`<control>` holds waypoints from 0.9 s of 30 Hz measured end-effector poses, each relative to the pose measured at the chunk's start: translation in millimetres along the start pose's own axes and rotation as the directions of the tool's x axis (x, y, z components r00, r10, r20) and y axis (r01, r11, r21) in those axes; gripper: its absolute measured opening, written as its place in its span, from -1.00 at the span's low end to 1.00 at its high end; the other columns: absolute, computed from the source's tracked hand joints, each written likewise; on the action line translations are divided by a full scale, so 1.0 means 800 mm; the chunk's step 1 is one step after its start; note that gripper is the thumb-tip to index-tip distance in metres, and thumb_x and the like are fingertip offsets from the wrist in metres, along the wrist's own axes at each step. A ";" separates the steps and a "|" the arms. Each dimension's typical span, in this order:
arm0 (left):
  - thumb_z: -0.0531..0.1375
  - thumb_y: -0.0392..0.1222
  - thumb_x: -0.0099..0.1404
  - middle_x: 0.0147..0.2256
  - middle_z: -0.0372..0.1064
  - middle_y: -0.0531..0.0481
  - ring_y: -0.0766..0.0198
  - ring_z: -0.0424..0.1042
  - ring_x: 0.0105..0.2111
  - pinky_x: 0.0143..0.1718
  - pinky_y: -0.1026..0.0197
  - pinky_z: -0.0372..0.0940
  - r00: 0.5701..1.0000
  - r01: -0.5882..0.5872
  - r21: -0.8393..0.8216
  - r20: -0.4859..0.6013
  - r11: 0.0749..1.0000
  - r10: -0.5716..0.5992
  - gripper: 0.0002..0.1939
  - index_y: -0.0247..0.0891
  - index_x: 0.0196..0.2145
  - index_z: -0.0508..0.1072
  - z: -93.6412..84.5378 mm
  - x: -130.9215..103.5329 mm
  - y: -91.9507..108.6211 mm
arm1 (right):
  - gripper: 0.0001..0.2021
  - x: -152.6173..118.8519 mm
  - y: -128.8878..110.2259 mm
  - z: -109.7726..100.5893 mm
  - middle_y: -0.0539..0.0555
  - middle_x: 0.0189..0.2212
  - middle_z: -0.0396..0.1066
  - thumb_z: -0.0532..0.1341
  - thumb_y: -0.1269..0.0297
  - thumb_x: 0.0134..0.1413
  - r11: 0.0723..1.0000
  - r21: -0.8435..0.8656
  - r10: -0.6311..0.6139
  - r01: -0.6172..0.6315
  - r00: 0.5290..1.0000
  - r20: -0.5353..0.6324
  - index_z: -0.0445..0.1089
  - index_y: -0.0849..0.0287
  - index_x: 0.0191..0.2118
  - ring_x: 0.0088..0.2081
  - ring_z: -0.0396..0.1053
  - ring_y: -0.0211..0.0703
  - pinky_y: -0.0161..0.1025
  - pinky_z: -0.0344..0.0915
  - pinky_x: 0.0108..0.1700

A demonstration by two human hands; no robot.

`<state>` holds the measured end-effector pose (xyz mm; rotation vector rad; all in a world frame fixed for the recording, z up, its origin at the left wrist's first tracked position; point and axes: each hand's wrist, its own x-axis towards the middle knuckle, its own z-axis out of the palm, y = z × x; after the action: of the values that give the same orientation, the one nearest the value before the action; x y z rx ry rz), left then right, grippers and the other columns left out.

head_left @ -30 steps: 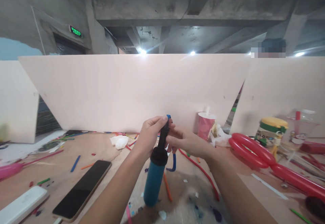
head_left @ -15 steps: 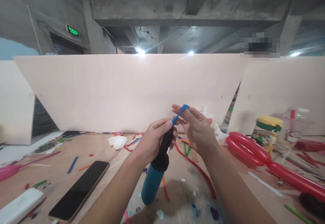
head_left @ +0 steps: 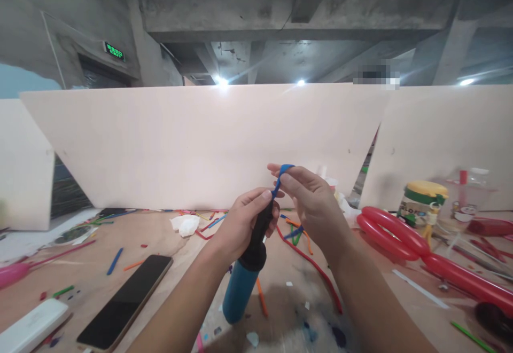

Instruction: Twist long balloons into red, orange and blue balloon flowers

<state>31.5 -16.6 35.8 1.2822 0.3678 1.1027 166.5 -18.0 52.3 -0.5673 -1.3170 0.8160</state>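
In the middle of the head view my left hand (head_left: 248,214) is wrapped round the black upper part of a balloon pump (head_left: 241,291) with a teal body. Its thumb presses at the nozzle end, where an uninflated blue balloon (head_left: 285,169) meets the pump. My right hand (head_left: 315,198) pinches that balloon just above, and the strip bends over its fingers. A blue end shows below the right palm. The nozzle tip is hidden by fingers and balloon. The pump stands tilted over the table.
A phone (head_left: 127,302) and a white device (head_left: 34,323) lie at left. A twisted red balloon (head_left: 460,273) and a yellow-lidded jar (head_left: 422,201) are at right. Loose balloons, among them a red strip (head_left: 316,270), litter the table. A pale board (head_left: 200,144) stands behind.
My right hand has moved slightly left, with the thumb now over the blue balloon, which curves more. A blue end now shows below it. The left hand and pump stay nearly still.
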 end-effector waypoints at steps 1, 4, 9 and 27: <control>0.15 -0.05 0.23 -0.53 0.25 0.06 0.45 0.23 -0.63 -0.64 0.39 0.13 1.000 -0.003 0.010 0.002 1.000 0.003 -0.76 -0.31 -0.36 0.42 0.000 0.000 0.000 | -0.86 0.000 0.000 0.001 0.07 -0.11 0.46 0.28 0.19 -0.03 1.000 0.001 -0.001 0.001 1.000 -0.012 0.49 0.10 -0.33 -0.05 0.34 -0.09 -0.10 0.21 0.04; 0.15 -0.07 0.23 -0.51 0.27 0.04 0.44 0.26 -0.62 -0.62 0.39 0.15 1.000 0.007 0.014 0.012 1.000 -0.007 -0.77 -0.32 -0.38 0.42 -0.002 0.001 0.001 | -0.87 0.001 0.003 0.002 0.06 -0.12 0.46 0.29 0.18 -0.03 1.000 0.021 0.002 -0.001 0.999 -0.032 0.48 0.09 -0.34 -0.10 0.36 -0.11 -0.13 0.25 -0.03; 0.15 -0.09 0.22 -0.50 0.29 0.03 0.43 0.29 -0.61 -0.62 0.39 0.17 1.000 0.005 0.016 0.023 1.000 -0.006 -0.78 -0.33 -0.38 0.42 -0.006 0.003 -0.001 | -0.86 0.003 0.008 0.005 0.05 -0.16 0.47 0.29 0.17 -0.03 1.000 0.023 -0.008 0.010 0.997 -0.072 0.46 0.09 -0.34 -0.14 0.38 -0.14 -0.17 0.27 -0.09; 0.06 -0.05 0.29 -0.54 0.26 0.06 0.43 0.21 -0.67 -0.65 0.36 0.09 0.992 -0.116 0.100 0.061 0.988 0.110 -0.76 -0.29 -0.34 0.36 -0.009 0.005 -0.006 | -0.79 0.000 0.009 0.012 -0.01 -0.46 0.40 0.27 0.12 -0.02 0.997 0.010 0.076 -0.076 0.997 0.017 0.46 0.11 -0.29 -0.46 0.31 -0.26 -0.27 0.25 -0.41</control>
<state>30.3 -9.1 30.6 1.4375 0.3170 1.1530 155.7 -14.8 48.5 -0.6060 -1.3118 0.8913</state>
